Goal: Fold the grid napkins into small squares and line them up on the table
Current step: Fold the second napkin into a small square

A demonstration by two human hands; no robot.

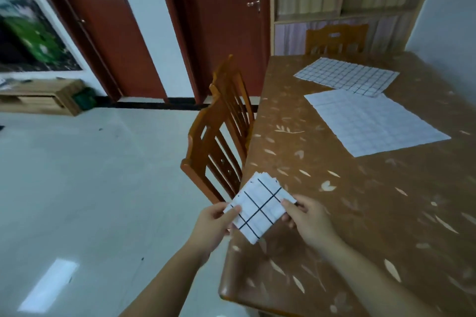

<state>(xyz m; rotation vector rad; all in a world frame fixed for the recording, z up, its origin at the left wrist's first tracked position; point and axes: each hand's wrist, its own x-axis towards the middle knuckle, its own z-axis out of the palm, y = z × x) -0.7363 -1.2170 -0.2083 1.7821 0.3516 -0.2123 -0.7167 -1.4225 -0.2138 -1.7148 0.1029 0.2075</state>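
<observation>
folded grid napkin [258,210] pinched at opposite edges by left hand [213,224] & right hand [307,219], held over near table [360,201] corner. prob light, soft cloth, layers apt to spring open, so best gripped thru all layers at edges. two unfolded napkins [371,121] flat further back.

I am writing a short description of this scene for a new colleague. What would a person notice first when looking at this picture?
First, the small folded white napkin with dark grid lines, held by the left hand and right hand over the near edge of the brown leaf-patterned table. Next, two unfolded grid napkins lie flat further back on the table: a pale one and, behind it, a darker-lined one. Orange-brown wooden chairs stand at the table's left side.
</observation>
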